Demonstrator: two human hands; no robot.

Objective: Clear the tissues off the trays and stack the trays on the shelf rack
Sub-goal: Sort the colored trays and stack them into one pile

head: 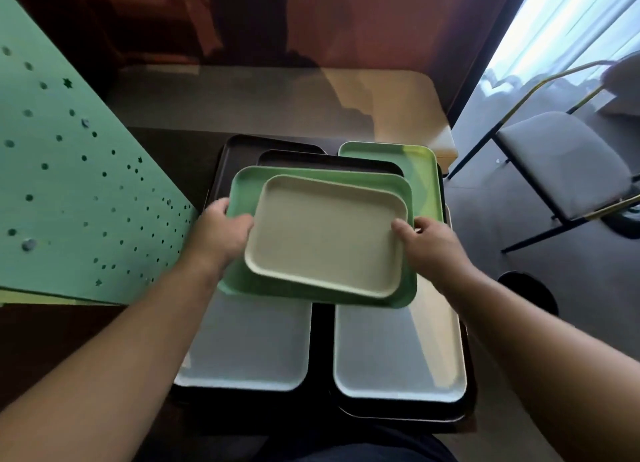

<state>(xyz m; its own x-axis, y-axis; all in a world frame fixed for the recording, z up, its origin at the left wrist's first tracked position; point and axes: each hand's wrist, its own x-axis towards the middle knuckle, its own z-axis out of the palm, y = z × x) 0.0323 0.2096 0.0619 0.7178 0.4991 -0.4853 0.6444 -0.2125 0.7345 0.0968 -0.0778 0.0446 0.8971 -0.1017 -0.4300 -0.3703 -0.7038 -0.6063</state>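
Trays (325, 233) on dark surface (166, 142) (chair (561, 160) beside)

Tray count, visible only:
- beige tray (325, 236): 1, top of the held pair
- green trays: 2, one under the beige (242, 187), one at back right (415, 163)
- pale grey-white trays: 2, front left (249, 343) and front right (398, 354)
- dark brown trays: at least 3 at the back and front right (239, 149); edges overlap, exact number unclear
- hands: 2, left hand (218, 233), right hand (433, 250)
- chair (564, 160): 1
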